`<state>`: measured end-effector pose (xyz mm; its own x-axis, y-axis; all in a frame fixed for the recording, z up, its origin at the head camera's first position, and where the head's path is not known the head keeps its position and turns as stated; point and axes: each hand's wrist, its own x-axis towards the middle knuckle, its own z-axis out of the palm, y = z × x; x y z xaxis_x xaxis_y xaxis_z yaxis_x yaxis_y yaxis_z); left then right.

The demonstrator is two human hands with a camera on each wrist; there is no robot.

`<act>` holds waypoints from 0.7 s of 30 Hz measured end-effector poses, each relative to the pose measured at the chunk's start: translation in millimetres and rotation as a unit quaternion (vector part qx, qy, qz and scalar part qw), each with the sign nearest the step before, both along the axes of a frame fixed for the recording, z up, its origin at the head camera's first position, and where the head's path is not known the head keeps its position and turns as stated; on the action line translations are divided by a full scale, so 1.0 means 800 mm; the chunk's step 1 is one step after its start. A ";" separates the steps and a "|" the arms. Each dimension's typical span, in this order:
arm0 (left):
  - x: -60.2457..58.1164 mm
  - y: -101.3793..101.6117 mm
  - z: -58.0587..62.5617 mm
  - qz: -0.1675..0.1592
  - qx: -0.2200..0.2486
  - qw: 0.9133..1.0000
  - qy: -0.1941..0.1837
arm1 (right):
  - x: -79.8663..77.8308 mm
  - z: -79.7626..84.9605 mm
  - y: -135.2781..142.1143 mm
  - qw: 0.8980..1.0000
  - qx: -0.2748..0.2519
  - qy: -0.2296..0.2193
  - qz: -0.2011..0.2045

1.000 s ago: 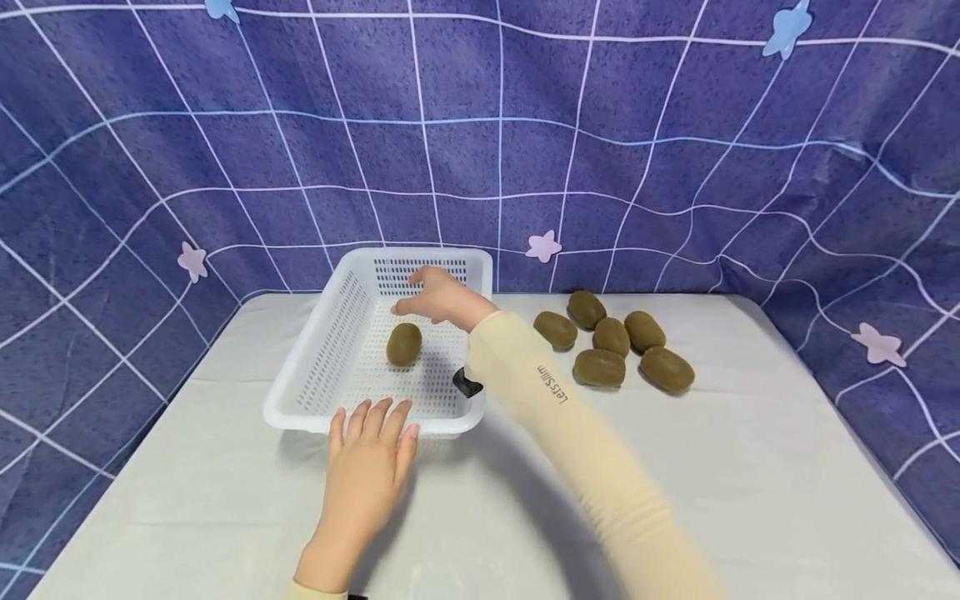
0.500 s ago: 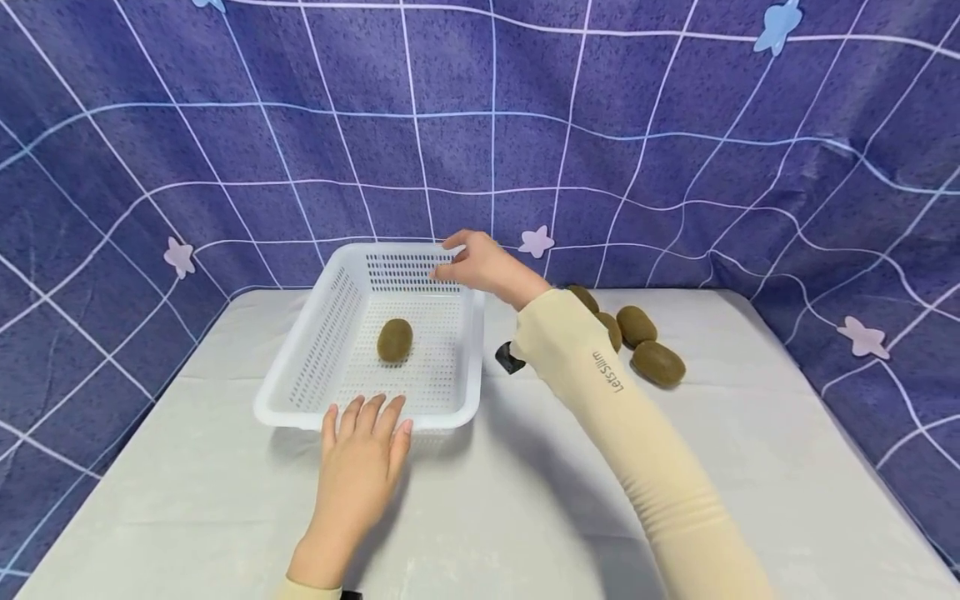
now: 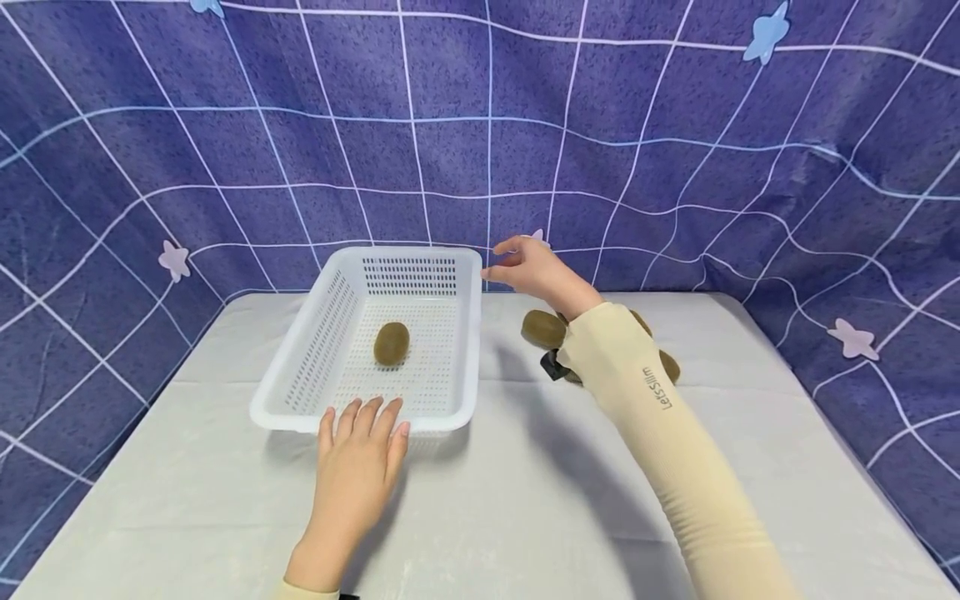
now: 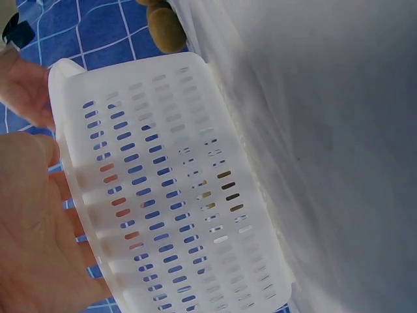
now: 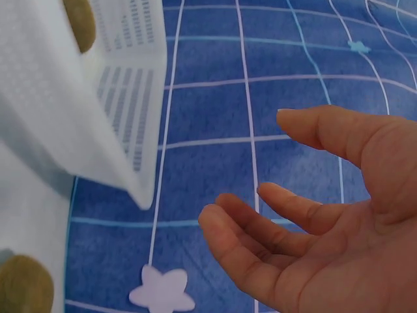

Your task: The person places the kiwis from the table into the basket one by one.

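Note:
In the head view, my left hand (image 3: 356,471) rests on the near rim of a white plastic basket (image 3: 272,367), its fingers reaching over the edge. The left wrist view shows skin through slots in the basket's wall. One brown kiwi (image 3: 392,344) lies on the basket floor. My right hand (image 3: 542,271) hovers beyond the basket's right rim with thumb and fingers spread and nothing between them, as the right wrist view also shows. Several more kiwis lie on the table below the right forearm, one kiwi (image 3: 543,329) showing plainly and others partly hidden by the sleeve.
A white cloth covers the table (image 3: 187,492). Behind it and along both sides hangs a blue-purple curtain (image 3: 450,158) with a grid and star pattern. The right sleeve (image 3: 667,450) crosses over the table's right half.
My right hand has come out of the basket and moved right, over its rim towards the loose kiwis. The left hand stays on the near rim; the kiwi in the basket has not moved.

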<state>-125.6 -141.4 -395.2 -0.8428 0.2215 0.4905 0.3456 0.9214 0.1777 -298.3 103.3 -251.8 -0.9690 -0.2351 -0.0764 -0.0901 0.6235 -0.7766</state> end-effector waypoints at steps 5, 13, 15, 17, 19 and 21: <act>0.001 0.000 0.000 0.000 0.003 1.000 -0.005 | 0.002 -0.009 0.023 1.000 -0.001 0.006 -0.016; 0.000 -0.001 -0.003 -0.003 0.005 1.000 0.004 | 0.008 -0.025 0.058 0.999 0.010 0.016 -0.036; -0.001 -0.001 -0.003 -0.003 0.005 1.000 0.003 | 0.009 -0.029 0.067 0.999 0.009 0.017 -0.041; -0.001 -0.001 -0.003 -0.003 0.006 1.000 0.001 | 0.011 -0.034 0.075 0.999 0.005 0.017 -0.047; -0.001 -0.001 -0.003 -0.002 0.007 1.000 -0.001 | 0.015 -0.037 0.082 0.998 0.003 0.021 -0.053; -0.001 -0.001 -0.003 -0.002 0.007 1.000 0.001 | 0.019 -0.040 0.089 0.998 0.005 0.028 -0.057</act>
